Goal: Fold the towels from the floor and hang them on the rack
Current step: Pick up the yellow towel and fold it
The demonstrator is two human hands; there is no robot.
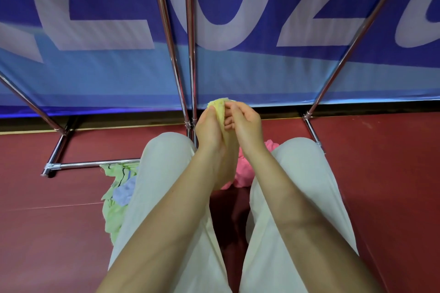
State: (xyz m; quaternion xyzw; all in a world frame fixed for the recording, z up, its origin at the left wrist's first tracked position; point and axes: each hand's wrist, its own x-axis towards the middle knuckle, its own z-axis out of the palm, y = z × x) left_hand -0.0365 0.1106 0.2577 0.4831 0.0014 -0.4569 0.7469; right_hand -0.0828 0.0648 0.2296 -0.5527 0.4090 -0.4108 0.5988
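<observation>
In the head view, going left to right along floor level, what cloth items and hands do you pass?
Green towel with a blue cloth on it, then the left hand, the yellow towel in both hands' grip, the right hand, and the pink towel.

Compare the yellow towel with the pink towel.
The yellow towel is held up, pinched in both hands, left hand and right hand; the pink towel lies crumpled on the floor between the knees. Yellow hangs drawn out long; pink sits bunched. Neither hangs on the rack.
</observation>
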